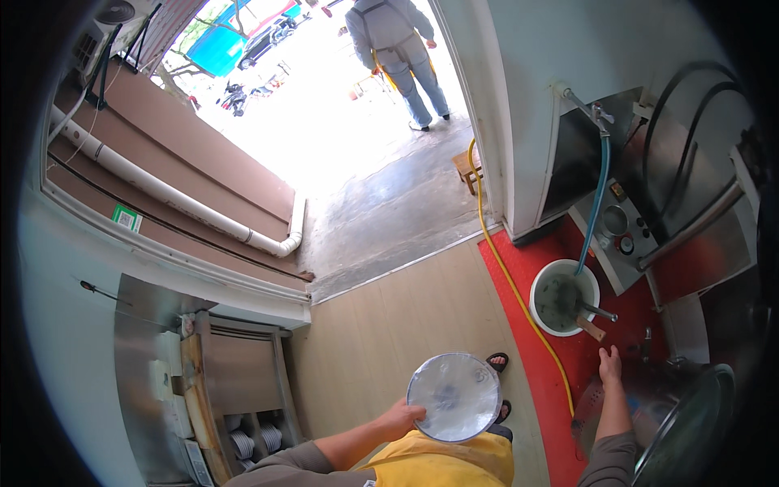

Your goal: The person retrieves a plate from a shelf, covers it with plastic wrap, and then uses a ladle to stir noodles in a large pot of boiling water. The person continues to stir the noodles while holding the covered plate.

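My left hand [409, 418] grips the edge of a round white plate with a blue rim [453, 397]. A shiny clear film seems to cover the plate, and it is held level in front of my yellow apron [447, 456]. My right hand [610, 367] reaches forward on the right, fingers extended and holding nothing visible. Just beyond its fingertips is a wooden handle [591, 329] sticking out over the rim of a white bucket [533, 304]. A metal handle [599, 313] also leans out of the bucket, which holds cloudy water.
A blue hose [595, 204] runs from a wall tap [593, 111] into the bucket. The yellow hose [524, 295] crosses the red mat [551, 389]. Right of me stands a large metal vessel [660, 420]. A steel cabinet [243, 371] with stacked plates stands left. Outside the doorway stands a person [392, 55].
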Demonstrator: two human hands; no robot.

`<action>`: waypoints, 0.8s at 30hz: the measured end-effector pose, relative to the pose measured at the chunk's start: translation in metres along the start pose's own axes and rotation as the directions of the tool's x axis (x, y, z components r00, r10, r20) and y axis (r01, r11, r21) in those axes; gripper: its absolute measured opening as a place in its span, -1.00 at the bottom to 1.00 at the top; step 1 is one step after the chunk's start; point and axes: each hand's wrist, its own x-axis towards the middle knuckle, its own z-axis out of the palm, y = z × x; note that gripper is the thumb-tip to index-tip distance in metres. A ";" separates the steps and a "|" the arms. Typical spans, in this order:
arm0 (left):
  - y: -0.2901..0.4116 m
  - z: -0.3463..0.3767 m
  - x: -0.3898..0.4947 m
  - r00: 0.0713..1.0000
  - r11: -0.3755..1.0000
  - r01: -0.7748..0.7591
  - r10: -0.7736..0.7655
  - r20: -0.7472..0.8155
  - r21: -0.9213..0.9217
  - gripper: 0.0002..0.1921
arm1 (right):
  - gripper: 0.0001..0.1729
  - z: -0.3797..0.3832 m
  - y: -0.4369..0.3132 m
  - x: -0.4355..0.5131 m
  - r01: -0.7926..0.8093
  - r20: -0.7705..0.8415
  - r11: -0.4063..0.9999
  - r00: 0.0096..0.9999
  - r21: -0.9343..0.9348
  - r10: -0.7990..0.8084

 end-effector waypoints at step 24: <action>0.028 -0.015 0.041 0.999 0.977 0.049 -0.046 -0.018 0.206 -0.62 | -0.86 0.182 -0.066 0.039 -0.578 0.519 0.451 0.814 0.680 0.261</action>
